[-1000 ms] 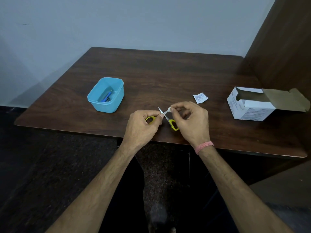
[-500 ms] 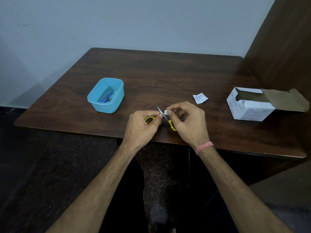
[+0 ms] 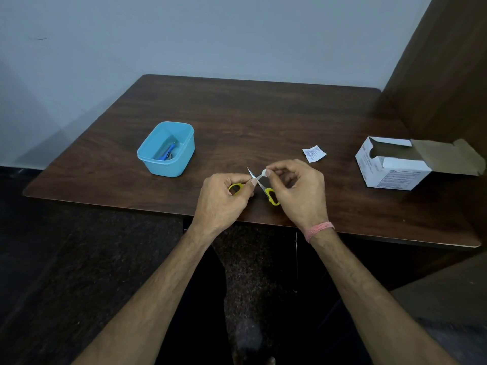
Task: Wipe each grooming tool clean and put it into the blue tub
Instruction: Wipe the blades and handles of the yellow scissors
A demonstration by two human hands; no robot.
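Blue tub (image 3: 168,156) holds a blue tool (image 3: 168,152); both hands grip scissors (image 3: 259,183), the right pinching a wipe (image 3: 262,173).

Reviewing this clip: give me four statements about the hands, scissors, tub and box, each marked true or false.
1. The left hand holds the yellow-handled scissors. True.
2. The right hand pinches a small white wipe against a blade. True.
3. The blue tub is empty. False: it holds at least one blue-handled tool.
4. The white box is closed. False: its flap stands open.
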